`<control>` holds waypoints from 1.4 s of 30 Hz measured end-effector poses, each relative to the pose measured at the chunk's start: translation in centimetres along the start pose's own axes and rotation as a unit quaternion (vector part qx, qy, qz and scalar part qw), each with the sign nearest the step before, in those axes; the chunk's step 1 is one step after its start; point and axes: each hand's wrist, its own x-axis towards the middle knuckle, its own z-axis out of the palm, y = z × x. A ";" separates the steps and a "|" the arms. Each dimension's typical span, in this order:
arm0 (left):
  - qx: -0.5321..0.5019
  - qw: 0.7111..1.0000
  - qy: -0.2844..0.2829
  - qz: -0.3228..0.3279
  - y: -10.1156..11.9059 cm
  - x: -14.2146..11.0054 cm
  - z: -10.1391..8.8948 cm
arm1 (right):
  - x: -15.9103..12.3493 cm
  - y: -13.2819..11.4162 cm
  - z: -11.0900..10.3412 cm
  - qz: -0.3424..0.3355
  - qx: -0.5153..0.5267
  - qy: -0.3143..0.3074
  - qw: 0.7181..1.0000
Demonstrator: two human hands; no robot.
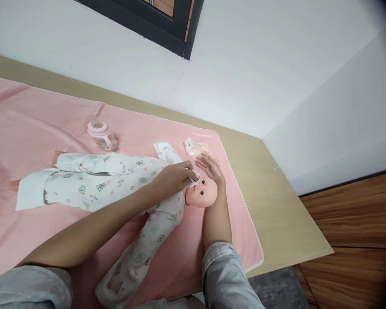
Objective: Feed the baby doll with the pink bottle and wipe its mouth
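Observation:
A baby doll [202,194] in a white printed sleepsuit [109,180] lies on a pink blanket [35,124], its head toward the right. My left hand [175,177] pinches a small white wipe [194,177] and presses it against the doll's face. Over the top of the doll's head rests my right hand [210,168], fingers stretched out and lying flat.
A small pink baby bottle [101,134] lies on the blanket behind the doll. A crumpled wipe packet [195,146] sits near the blanket's far right corner. The blanket covers a light wooden table [283,214] against a white wall; wooden floor shows at right.

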 end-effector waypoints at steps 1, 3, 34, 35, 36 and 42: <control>0.004 1.000 0.001 -0.001 -0.1 0.0 0.1 | 0.0 0.0 0.0 -0.001 -0.002 -0.002 1.000; 0.016 1.000 0.001 -0.002 -0.2 0.0 0.2 | 0.2 0.2 -0.1 -0.005 -0.001 -0.006 1.000; 0.024 0.996 -0.084 -0.033 0.3 -0.1 -1.6 | 0.0 -0.1 0.0 0.003 0.028 0.003 1.000; 0.025 0.996 -0.083 -0.033 0.3 -0.1 -1.6 | 0.0 -0.2 0.1 0.002 0.027 0.004 1.000; 0.026 0.996 -0.080 -0.034 0.3 -0.1 -1.6 | 0.0 -0.2 0.1 0.002 0.026 0.005 1.000; 0.040 0.996 -0.067 -0.044 0.6 0.0 -1.6 | 0.0 -0.1 0.1 0.003 0.024 0.006 1.000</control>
